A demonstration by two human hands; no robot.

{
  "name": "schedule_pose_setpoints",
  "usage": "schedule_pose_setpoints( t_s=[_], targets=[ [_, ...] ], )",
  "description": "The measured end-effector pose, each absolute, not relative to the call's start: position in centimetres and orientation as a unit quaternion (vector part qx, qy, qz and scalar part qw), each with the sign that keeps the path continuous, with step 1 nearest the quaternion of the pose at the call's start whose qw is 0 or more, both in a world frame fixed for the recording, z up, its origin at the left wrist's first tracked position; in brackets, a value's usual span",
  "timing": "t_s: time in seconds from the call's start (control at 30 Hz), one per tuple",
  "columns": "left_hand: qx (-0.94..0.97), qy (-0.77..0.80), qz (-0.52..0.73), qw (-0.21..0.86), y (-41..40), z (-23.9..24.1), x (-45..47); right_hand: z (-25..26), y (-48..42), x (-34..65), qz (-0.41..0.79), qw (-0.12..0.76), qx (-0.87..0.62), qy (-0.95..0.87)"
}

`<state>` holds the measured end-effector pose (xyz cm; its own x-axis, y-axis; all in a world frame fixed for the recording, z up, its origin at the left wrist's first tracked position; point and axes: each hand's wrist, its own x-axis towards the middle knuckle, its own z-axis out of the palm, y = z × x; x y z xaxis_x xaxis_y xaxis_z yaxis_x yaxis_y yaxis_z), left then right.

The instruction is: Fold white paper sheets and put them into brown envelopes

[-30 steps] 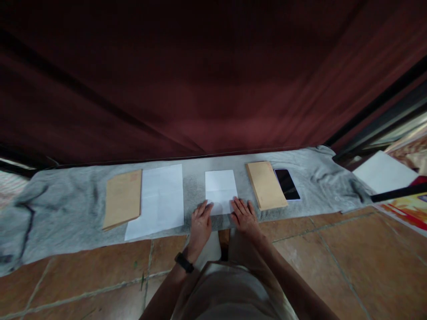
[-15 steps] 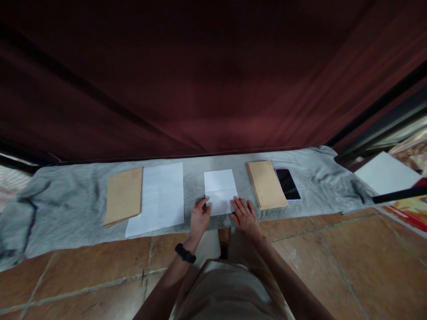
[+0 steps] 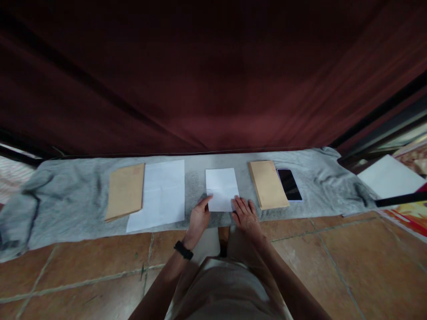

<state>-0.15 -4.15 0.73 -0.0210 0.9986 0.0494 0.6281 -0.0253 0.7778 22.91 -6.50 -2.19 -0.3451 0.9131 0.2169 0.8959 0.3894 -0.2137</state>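
Note:
A small white sheet of paper [image 3: 223,186], seemingly folded, lies flat on the grey cloth in front of me. At its lower left edge is my left hand [image 3: 199,218], closed with the thumb over the paper; the other fingers are mostly hidden. My right hand [image 3: 246,217] lies flat with fingers stretched, their tips touching the lower right corner of the same paper. Left of it are larger white sheets [image 3: 163,191], partly under a stack of brown envelopes [image 3: 126,189]. Another brown envelope stack [image 3: 269,184] is to the right.
A dark-screened phone [image 3: 289,184] touches the right envelope stack. The grey cloth [image 3: 76,195] covers a long narrow surface, with a dark red curtain [image 3: 213,102] behind. A white panel [image 3: 392,177] stands at the far right. Below is a tiled floor [image 3: 100,275].
My left hand has closed onto the paper's left edge, its thumb now on top. My right hand stays almost where it was. The whole view has shifted slightly.

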Motion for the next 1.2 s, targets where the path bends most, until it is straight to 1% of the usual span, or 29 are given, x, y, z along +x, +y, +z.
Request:
schedule_pose_setpoints(
  t_s=[0.17, 0.23, 0.33, 0.43, 0.63, 0.73, 0.9, 1.07, 1.2],
  targets=[
    [0.714, 0.618, 0.276, 0.180, -4.0, 0.7, -0.3, -2.2, -6.5, 22.9, 0.034, 0.152, -0.552, -0.819],
    [0.744, 0.599, 0.250, 0.159, -3.9, 0.5, -0.5, -2.2, -6.5, 22.9, 0.034, 0.156, -0.552, -0.818],
    [0.768, 0.584, 0.207, 0.162, -3.6, 0.1, -1.1, -2.3, -6.5, 23.0, 0.042, 0.164, -0.549, -0.819],
    [0.784, 0.565, 0.190, 0.172, -3.2, -0.1, -1.7, -2.6, -6.3, 23.3, 0.062, 0.186, -0.543, -0.816],
    [0.811, 0.512, 0.209, 0.190, -3.2, -0.3, -2.9, -3.4, -5.1, 25.2, 0.125, 0.282, -0.521, -0.796],
    [0.825, 0.472, 0.234, 0.205, -3.3, -0.4, -3.6, -3.6, -4.2, 26.1, 0.155, 0.310, -0.511, -0.787],
    [0.830, 0.450, 0.253, 0.214, -3.3, -0.8, -4.2, -3.5, -2.7, 26.4, 0.171, 0.311, -0.500, -0.790],
    [0.820, 0.487, 0.250, 0.171, -2.9, -1.1, -3.8, -3.3, -2.2, 25.9, 0.150, 0.292, -0.503, -0.800],
    [0.826, 0.493, 0.217, 0.165, -2.4, -0.7, -3.6, -3.1, -2.3, 25.8, 0.144, 0.279, -0.509, -0.801]
  ],
)
